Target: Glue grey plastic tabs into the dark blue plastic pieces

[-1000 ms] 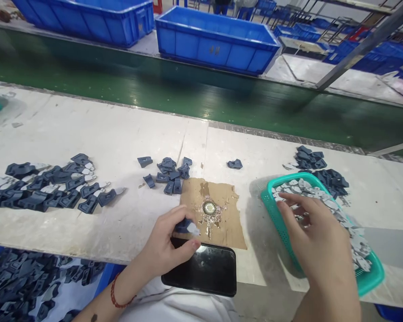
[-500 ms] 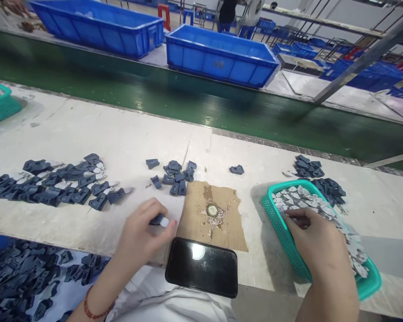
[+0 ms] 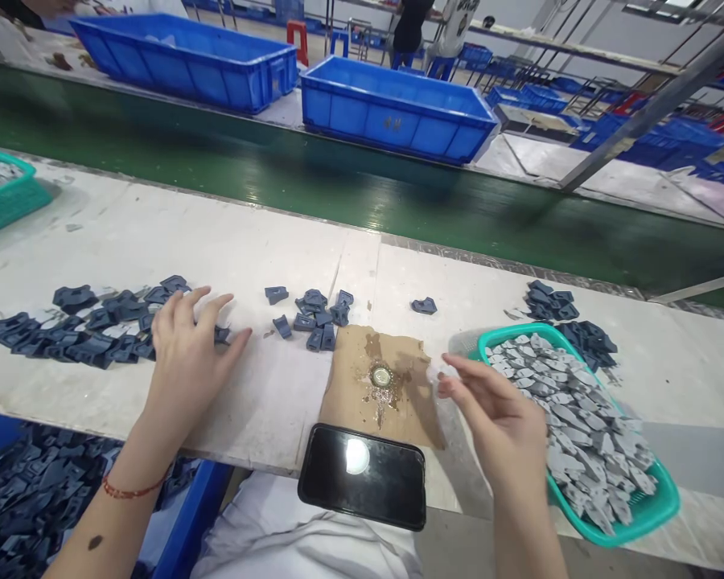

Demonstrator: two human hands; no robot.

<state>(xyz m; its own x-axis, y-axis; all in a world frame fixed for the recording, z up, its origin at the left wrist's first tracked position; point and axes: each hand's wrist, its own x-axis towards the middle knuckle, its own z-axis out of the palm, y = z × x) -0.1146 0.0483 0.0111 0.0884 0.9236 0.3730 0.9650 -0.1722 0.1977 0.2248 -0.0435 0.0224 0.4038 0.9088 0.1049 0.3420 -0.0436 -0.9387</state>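
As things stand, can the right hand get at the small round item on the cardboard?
Probably yes. The right hand, which appears to pinch a small pale piece, is near the right edge of the cardboard, with nothing visible between it and the round item.

The dark parts [image 3: 90, 347] look like matt plastic, the sheet [image 3: 347, 394] cardboard, the phone screen [image 3: 389, 482] glossy.

We see bright, white, fairly even overhead light on the tabletop [image 3: 229, 233]. It glares as a round spot on the phone [image 3: 362, 486] and streaks the green belt [image 3: 338, 185]. Soft shadow darkens the basket's [image 3: 522, 330] left side. The pale piece [image 3: 438, 374] at our right fingers [image 3: 471, 370] looks washed out; wide-angle stretch bends the edges.
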